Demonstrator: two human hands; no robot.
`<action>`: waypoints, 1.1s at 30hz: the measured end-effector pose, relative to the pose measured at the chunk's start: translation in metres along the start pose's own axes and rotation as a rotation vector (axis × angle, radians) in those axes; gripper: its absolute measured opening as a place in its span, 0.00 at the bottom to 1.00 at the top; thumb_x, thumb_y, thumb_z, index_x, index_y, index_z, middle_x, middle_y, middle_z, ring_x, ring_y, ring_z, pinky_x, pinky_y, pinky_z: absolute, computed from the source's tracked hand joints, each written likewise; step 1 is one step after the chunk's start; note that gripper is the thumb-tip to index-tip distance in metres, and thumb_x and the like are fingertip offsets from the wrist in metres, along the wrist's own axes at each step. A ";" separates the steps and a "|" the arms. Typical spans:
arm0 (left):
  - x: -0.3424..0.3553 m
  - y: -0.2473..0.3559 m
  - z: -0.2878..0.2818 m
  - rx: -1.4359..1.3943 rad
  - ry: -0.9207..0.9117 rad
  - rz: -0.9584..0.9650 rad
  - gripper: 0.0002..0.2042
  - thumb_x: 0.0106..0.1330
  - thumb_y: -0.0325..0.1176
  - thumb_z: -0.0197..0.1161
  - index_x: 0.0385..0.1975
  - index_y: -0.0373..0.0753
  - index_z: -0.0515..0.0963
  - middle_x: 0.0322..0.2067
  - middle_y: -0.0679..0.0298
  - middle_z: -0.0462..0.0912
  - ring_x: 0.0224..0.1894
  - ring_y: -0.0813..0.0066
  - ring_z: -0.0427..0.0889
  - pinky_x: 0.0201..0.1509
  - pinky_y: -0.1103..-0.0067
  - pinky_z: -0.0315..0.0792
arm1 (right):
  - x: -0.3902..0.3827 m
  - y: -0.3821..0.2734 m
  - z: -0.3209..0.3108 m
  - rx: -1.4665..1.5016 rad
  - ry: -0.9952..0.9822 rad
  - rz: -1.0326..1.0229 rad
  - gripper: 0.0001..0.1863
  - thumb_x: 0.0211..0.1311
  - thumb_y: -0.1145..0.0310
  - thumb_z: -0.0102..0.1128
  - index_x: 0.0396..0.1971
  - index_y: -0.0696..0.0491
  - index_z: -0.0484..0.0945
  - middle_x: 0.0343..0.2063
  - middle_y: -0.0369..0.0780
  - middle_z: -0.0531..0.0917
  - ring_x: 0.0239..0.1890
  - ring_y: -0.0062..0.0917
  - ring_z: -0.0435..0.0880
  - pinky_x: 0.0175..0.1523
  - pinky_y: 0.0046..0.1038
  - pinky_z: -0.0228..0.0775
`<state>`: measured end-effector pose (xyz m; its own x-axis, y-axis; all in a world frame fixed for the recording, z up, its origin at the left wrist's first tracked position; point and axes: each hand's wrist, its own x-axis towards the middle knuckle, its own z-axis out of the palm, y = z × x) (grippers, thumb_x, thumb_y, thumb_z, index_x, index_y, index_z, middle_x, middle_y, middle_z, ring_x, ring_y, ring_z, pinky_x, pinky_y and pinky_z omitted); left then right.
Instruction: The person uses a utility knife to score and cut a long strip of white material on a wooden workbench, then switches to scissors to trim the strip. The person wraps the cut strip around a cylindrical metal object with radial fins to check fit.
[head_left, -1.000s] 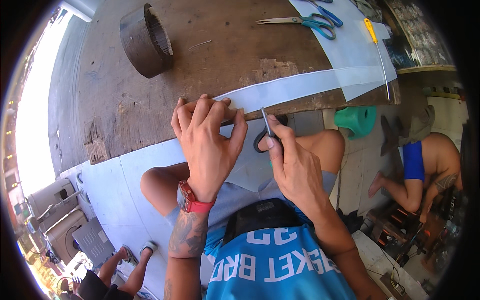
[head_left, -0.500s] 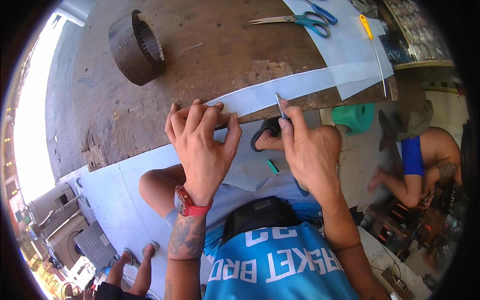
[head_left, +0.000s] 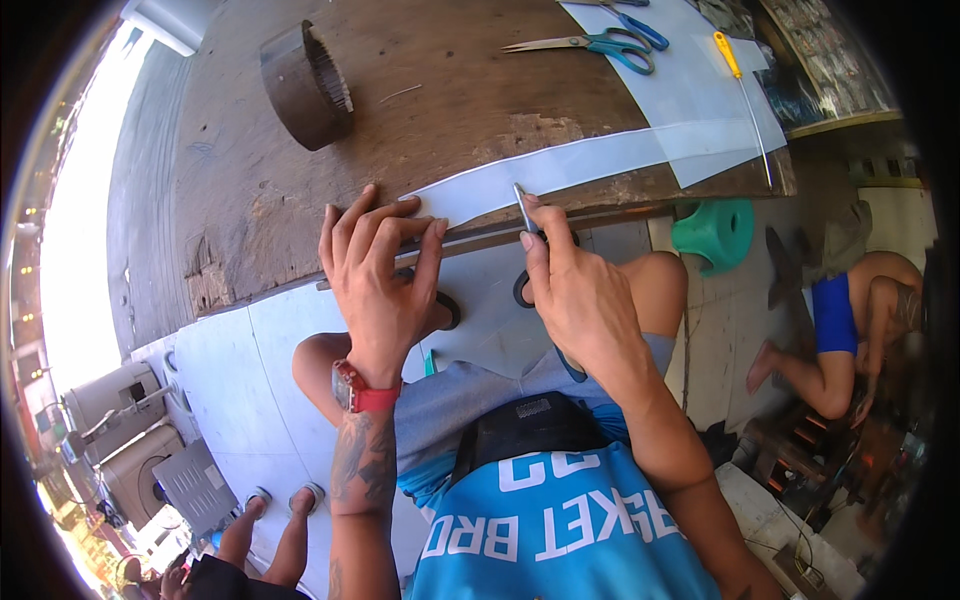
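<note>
One white strip (head_left: 580, 160) on table (head_left: 440, 60) | left hand (head_left: 372, 268): fingers spread, probably steadying it | right hand (head_left: 580, 280): fingertips pinch metal tool (head_left: 522, 203), perhaps for control

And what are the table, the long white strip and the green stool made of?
The table looks like worn, dull wood: its surface is chipped. The white strip may be thin plastic or paper; its flat, smooth, pale face leaves that open. The green stool is probably smooth plastic: evenly coloured, with rounded edges.
</note>
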<state>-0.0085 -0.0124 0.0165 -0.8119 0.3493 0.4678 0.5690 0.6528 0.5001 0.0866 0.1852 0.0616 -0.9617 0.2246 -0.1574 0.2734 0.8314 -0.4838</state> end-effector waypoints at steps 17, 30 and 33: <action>0.004 0.002 0.008 -0.047 0.019 -0.034 0.09 0.63 0.36 0.79 0.37 0.42 0.88 0.38 0.64 0.84 0.63 0.58 0.82 0.79 0.53 0.58 | -0.006 -0.029 0.024 -0.071 0.090 -0.073 0.23 0.84 0.61 0.54 0.72 0.49 0.68 0.27 0.47 0.89 0.26 0.47 0.90 0.29 0.46 0.83; 0.001 0.001 0.008 -0.054 -0.009 -0.059 0.09 0.63 0.34 0.78 0.39 0.42 0.87 0.41 0.64 0.85 0.63 0.59 0.82 0.80 0.54 0.59 | 0.007 -0.045 0.014 -0.091 -0.042 -0.130 0.23 0.84 0.59 0.54 0.72 0.48 0.68 0.27 0.49 0.90 0.27 0.47 0.91 0.29 0.47 0.83; 0.002 -0.004 0.002 -0.069 -0.031 -0.009 0.08 0.66 0.34 0.77 0.40 0.43 0.87 0.45 0.64 0.87 0.67 0.58 0.81 0.81 0.54 0.58 | 0.010 -0.047 0.011 -0.048 0.019 -0.121 0.22 0.86 0.59 0.49 0.73 0.49 0.67 0.28 0.51 0.90 0.28 0.51 0.91 0.31 0.50 0.83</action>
<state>-0.0125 -0.0134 0.0140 -0.8203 0.3650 0.4402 0.5680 0.6089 0.5537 0.0649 0.1427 0.0728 -0.9879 0.1301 -0.0839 0.1542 0.8764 -0.4562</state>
